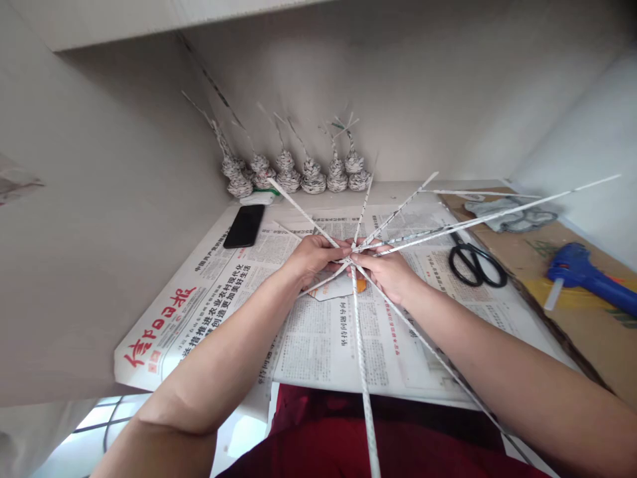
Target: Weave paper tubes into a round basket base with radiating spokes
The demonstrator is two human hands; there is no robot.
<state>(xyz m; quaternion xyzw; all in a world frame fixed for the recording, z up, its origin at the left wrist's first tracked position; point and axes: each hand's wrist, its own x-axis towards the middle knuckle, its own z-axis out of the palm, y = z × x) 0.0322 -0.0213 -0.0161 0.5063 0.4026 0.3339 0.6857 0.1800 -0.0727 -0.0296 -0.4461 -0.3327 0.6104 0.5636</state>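
Note:
Both my hands pinch the crossing point of several thin rolled paper strips (362,372), which fan out from it like spokes. My left hand (318,257) is closed on the strips from the left, thumb on top. From the right, my right hand (383,265) grips the same crossing, its thumb tip close to the left one. One strip runs down toward my lap, and long ones reach far to the right. Below the hands lies a small white and orange piece (331,287), partly covered by them. My fingers hide the underside of the crossing.
Newspaper (318,352) covers the table. Several woven paper gourds (313,176) line the back wall. A black phone (243,226) lies at left. On the right are scissors (475,262), a grey glove (512,212) and a blue glue gun (587,272) on cardboard (557,312).

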